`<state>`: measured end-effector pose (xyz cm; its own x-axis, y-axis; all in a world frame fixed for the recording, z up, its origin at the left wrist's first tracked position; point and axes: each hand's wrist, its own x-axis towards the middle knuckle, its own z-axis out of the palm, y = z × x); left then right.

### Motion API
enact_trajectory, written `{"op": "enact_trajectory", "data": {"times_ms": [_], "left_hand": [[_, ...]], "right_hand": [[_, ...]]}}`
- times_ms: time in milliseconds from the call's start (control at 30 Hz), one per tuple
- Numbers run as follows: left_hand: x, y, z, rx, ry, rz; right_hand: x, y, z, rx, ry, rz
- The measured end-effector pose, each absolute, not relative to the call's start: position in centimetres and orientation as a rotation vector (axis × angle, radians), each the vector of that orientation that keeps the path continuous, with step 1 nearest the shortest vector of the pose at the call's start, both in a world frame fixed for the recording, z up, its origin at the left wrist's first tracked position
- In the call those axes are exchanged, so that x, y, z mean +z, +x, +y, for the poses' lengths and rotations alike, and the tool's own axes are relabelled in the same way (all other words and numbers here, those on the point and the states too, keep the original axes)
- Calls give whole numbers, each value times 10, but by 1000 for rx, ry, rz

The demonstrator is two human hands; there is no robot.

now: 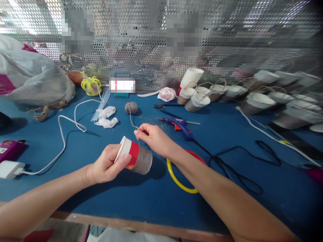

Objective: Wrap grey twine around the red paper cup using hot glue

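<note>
Left hand [108, 163] grips tapered paper cup [134, 155], fingers inside the rim, thumb outside; cup tilted between hands, smooth red-and-white upper, gray yarn-wrapped base. Right hand [156, 138] pinches thin gray yarn [131, 117] above it. Round, fuzzy yarn ball [131, 108] beyond hands; blue plastic glue gun [180, 124] beyond right hand.

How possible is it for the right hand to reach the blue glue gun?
Probably yes: the glue gun lies near the right hand, with nothing visible between, though that hand may need to release the grey yarn.
</note>
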<state>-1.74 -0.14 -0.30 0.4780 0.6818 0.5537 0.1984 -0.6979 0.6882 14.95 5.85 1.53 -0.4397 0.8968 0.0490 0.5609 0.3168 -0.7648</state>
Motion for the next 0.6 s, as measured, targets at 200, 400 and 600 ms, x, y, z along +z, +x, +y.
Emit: {"op": "enact_trajectory", "data": {"times_ms": [200, 400, 600], "left_hand": [[-2, -17, -1, 1171, 2178, 694], [-2, -18, -1, 1188, 2177, 668], [-4, -18, -1, 1200, 2158, 694]], "right_hand": [[18, 145, 55, 1021, -1302, -2136], [18, 143, 53, 1094, -1312, -2147], [17, 143, 54, 1144, -1318, -2155]]}}
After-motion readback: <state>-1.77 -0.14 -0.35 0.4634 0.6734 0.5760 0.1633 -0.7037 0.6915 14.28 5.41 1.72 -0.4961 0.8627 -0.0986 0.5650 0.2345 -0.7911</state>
